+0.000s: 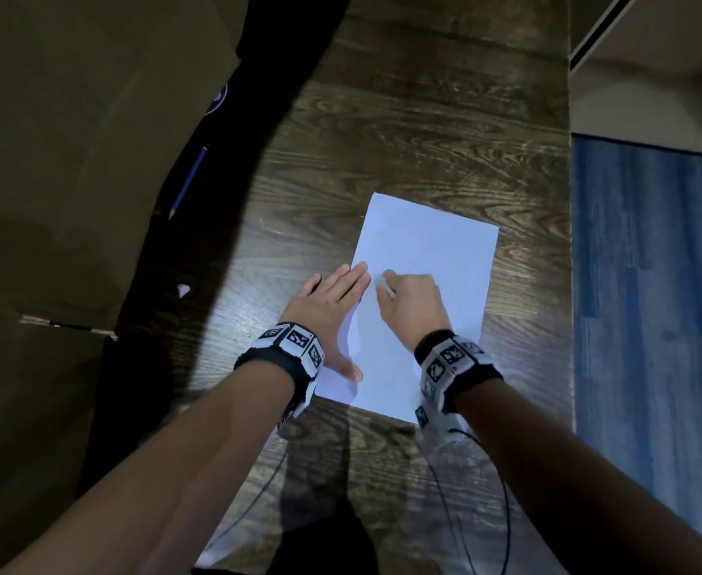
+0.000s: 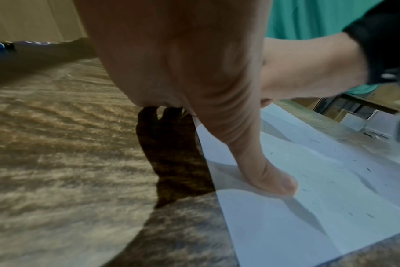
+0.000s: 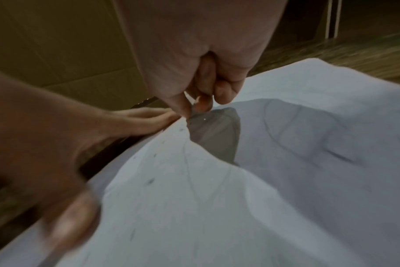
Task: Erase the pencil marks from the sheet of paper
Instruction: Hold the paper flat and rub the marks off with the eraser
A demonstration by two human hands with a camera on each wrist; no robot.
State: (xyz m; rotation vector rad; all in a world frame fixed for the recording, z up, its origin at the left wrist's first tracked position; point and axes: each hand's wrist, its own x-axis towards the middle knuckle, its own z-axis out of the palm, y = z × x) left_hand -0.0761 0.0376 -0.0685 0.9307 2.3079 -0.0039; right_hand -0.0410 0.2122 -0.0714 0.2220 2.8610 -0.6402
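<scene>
The white sheet of paper [image 1: 424, 259] on the dark wood-grain table [image 1: 403, 130] carries faint pencil curves and dark crumbs, so erasing looks partway done, right hand [image 1: 411, 305] pinching a small white eraser [image 1: 383, 284], left hand [image 1: 328, 309] spread flat pinning its edge.

no legible text in any view.
the wristbands [image 1: 297, 340] carry black-and-white square marker patterns, not readable characters. a round blue-and-white emblem [image 1: 218, 102] on the dark strip beside the tabletop [image 1: 403, 139] is partly hidden and too small to read. marks on the sheet of paper [image 1: 432, 251] form no words.
</scene>
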